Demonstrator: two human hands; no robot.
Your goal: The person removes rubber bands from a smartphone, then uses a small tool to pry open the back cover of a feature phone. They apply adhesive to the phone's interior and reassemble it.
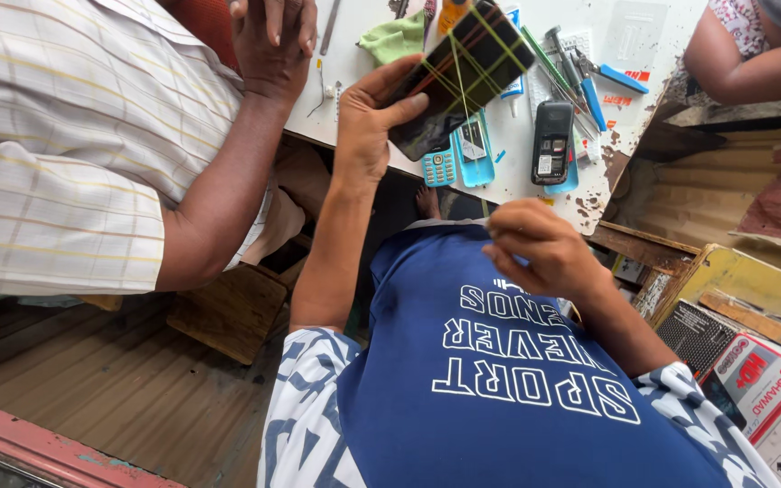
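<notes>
the left hand [368,122] holds a dark smartphone [458,77] above the white table [535,185], already strapped with crossed rubber bands [472,54], while the right hand [544,253] is curled near the chest, seemingly holding nothing, with open keypad phones [458,154] lying unassembled.

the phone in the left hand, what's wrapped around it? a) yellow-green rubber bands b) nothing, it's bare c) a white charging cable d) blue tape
a: thin yellow-green rubber bands cross the dark smartphone that the left hand holds up over the white table, while the right hand sits lower, near the blue shirt, holding nothing that can be made out.
</notes>
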